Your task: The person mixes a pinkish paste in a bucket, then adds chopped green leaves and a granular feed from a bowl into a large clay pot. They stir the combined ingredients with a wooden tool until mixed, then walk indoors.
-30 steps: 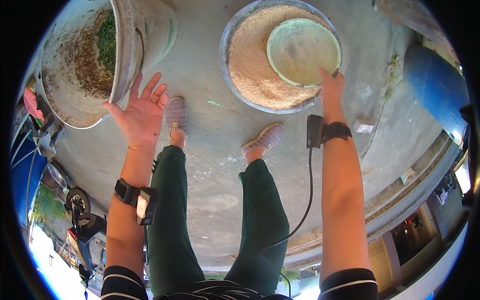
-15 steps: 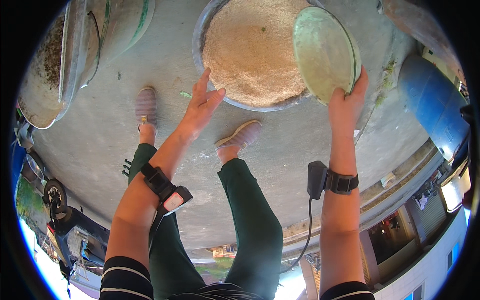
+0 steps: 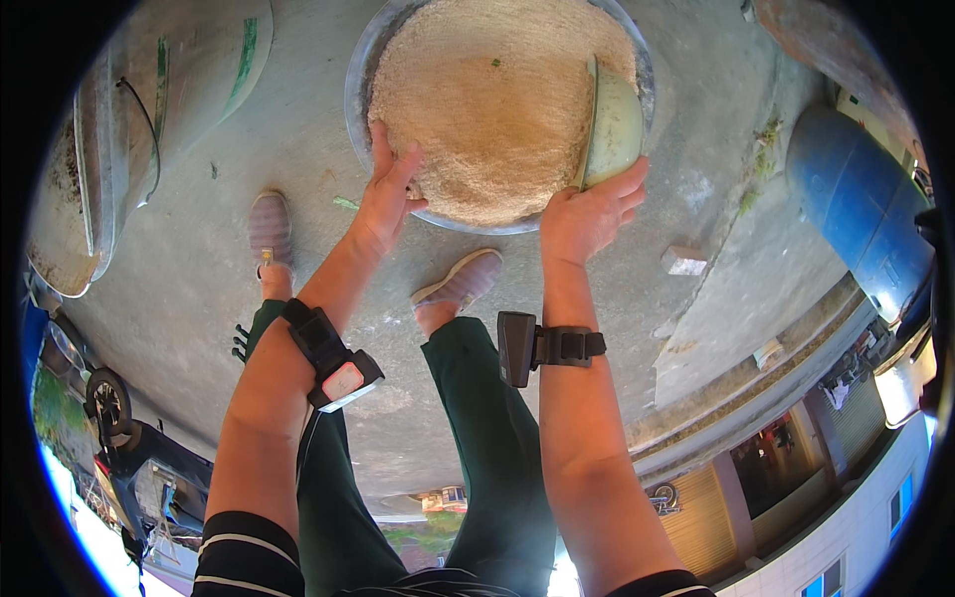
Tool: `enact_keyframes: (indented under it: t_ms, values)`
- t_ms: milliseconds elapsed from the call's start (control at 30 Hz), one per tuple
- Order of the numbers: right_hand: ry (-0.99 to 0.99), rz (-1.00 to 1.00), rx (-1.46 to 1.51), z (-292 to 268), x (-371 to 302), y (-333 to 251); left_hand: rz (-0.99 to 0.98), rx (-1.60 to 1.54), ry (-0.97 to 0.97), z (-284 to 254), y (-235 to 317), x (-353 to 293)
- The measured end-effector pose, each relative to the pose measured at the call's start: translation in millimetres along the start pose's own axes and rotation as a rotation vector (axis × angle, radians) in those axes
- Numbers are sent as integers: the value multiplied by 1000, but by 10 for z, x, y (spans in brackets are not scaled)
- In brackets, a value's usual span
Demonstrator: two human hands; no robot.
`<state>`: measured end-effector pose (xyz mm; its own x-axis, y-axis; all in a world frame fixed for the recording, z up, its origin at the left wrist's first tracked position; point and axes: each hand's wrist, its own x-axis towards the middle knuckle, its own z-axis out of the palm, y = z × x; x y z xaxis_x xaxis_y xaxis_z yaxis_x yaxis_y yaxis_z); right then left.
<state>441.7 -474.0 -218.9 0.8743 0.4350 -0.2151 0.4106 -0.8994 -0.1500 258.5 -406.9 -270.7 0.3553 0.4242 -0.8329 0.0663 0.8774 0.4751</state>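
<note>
A wide metal basin (image 3: 360, 95) sits on the ground, filled with tan, bran-like meal (image 3: 487, 119). My right hand (image 3: 587, 214) grips a pale green bowl (image 3: 615, 129) by its near end. The bowl is tilted on its side, its opening facing left and its lower edge against the meal. At the basin's near left edge is my left hand (image 3: 383, 204), fingers apart, the fingertips over the rim by the meal. Whether they touch the meal I cannot tell. A small green bit lies on the meal.
To the left stands a large translucent tub (image 3: 109, 169) with a wire handle and dark residue. A blue barrel (image 3: 860, 209) lies at the right. On the concrete is a pale block (image 3: 684, 261). My shoes (image 3: 463, 279) stand just before the basin; a parked motorbike (image 3: 149, 448) is at lower left.
The bowl in my right hand has swung left and tipped from facing up onto its side in the basin. My left hand has moved slightly left, staying at the rim.
</note>
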Motion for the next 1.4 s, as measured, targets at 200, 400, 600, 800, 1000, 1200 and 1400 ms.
enact_keyframes:
  t_ms: [200,400,600,800,1000,1200,1400]
  values:
    - [-84,-77,206,86,339,408,14,-177,-60,8,-10,337]
    - [-314,53,728,172,598,672,-14,-247,-102,19,45,599]
    - [-540,172,847,241,765,593,-51,-362,-151,116,133,825]
    - [-664,237,921,199,905,493,-135,-301,-105,411,307,870]
    - [-595,365,973,393,881,562,-146,-29,-81,742,416,856]
    - [-605,379,938,560,854,656,-9,504,-222,860,304,890]
    - [-511,426,1116,685,865,650,362,991,-343,849,305,818]
